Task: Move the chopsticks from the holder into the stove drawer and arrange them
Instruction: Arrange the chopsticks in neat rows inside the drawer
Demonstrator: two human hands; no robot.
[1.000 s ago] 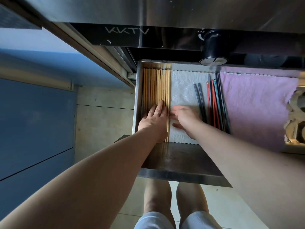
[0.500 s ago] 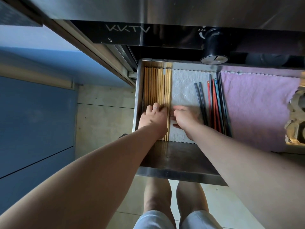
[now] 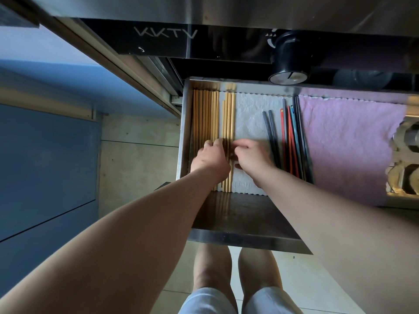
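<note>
The steel stove drawer [image 3: 246, 240] stands pulled out under the stove front. On its left side lie several wooden chopsticks [image 3: 205, 116] side by side, with a smaller wooden group [image 3: 229, 116] just right of a narrow gap. My left hand [image 3: 209, 158] rests over the near part of the wooden ones, fingers curled down at the gap. My right hand [image 3: 252, 158] pinches at the smaller wooden group from the right. Several dark, red and blue chopsticks [image 3: 291, 141] lie further right, untouched.
A white paper liner [image 3: 250, 118] and a pink cloth [image 3: 349, 141] cover the drawer floor. A black stove knob [image 3: 288, 64] juts out above the drawer. A pale carved object [image 3: 405, 159] sits at the right edge. A blue cabinet [image 3: 45, 166] is on the left; my legs stand below.
My left hand went from flat to curled fingers. A gap has opened in the wooden chopsticks, splitting off a few on the right. My right hand's fingers closed toward them.
</note>
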